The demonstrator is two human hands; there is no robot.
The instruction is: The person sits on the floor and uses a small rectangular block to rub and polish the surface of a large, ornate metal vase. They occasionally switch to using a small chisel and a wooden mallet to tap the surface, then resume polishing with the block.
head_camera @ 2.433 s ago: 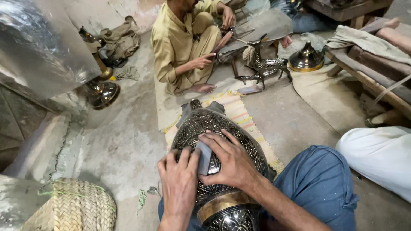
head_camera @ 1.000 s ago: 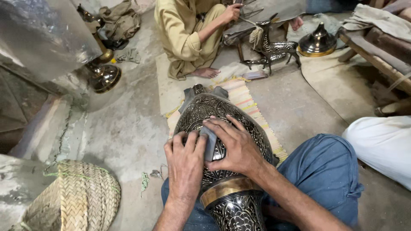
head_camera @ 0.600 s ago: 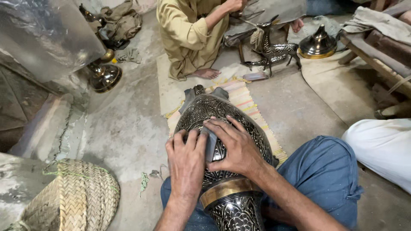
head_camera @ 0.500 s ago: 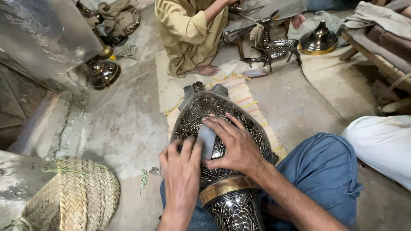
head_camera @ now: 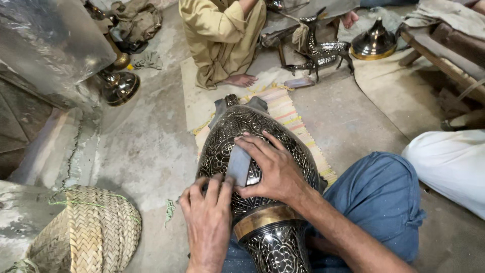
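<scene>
A large engraved metal vase [head_camera: 242, 131] lies across my lap, its belly pointing away and a brass band near its neck. A flat grey rubbing block [head_camera: 238, 164] rests on the patterned belly. My right hand [head_camera: 273, 169] presses on the block from the right, fingers spread over it. My left hand [head_camera: 207, 222] grips the block's lower end from below, fingertips on the vase.
A person in a tan garment [head_camera: 222, 35] sits cross-legged ahead on a mat. A metal deer figure [head_camera: 318, 48] and a domed metal lid [head_camera: 375, 43] stand at the back right. A woven basket [head_camera: 86, 230] sits at lower left, brass pieces [head_camera: 118, 86] upper left, white-clad knee [head_camera: 449, 162] right.
Both hands and the block have slid back down the vase's belly toward me after being higher up a second ago. The camera view has shifted slightly.
</scene>
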